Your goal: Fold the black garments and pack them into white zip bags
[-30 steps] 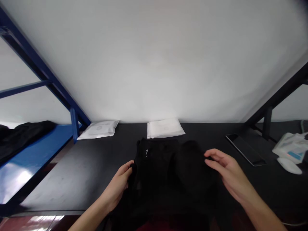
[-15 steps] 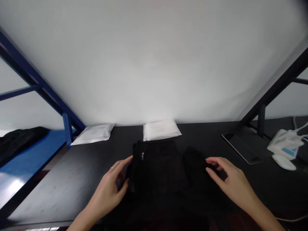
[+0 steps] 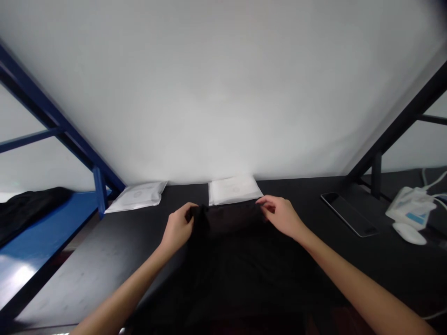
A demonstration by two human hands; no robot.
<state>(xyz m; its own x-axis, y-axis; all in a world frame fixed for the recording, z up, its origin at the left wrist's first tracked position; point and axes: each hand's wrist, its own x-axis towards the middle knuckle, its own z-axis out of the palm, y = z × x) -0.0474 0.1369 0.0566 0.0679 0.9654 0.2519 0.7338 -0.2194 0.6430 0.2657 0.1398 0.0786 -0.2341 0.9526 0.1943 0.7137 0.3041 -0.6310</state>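
A black garment [image 3: 233, 260] is spread over the dark table in front of me and runs down toward the near edge. Its exact kind is hard to make out, dark on dark. My left hand [image 3: 179, 228] pinches the garment's far left corner between thumb and fingers. At the far right corner, my right hand [image 3: 282, 216] grips the cloth the same way. Just beyond the garment's far edge lies a white plastic packet [image 3: 234, 190], close to my right fingertips.
Another white packet [image 3: 138, 195] lies at the back left. On the right are a phone [image 3: 349, 214], a white mouse [image 3: 409, 233] and a white charger block [image 3: 408, 207] with cables. A blue-topped table [image 3: 82, 204] with dark cloth [image 3: 31, 209] stands left. Metal frames slant along both sides.
Both hands have moved forward and taken hold of the garment's far corners. The folded garment is now opened out toward me, and its white lettering no longer shows.
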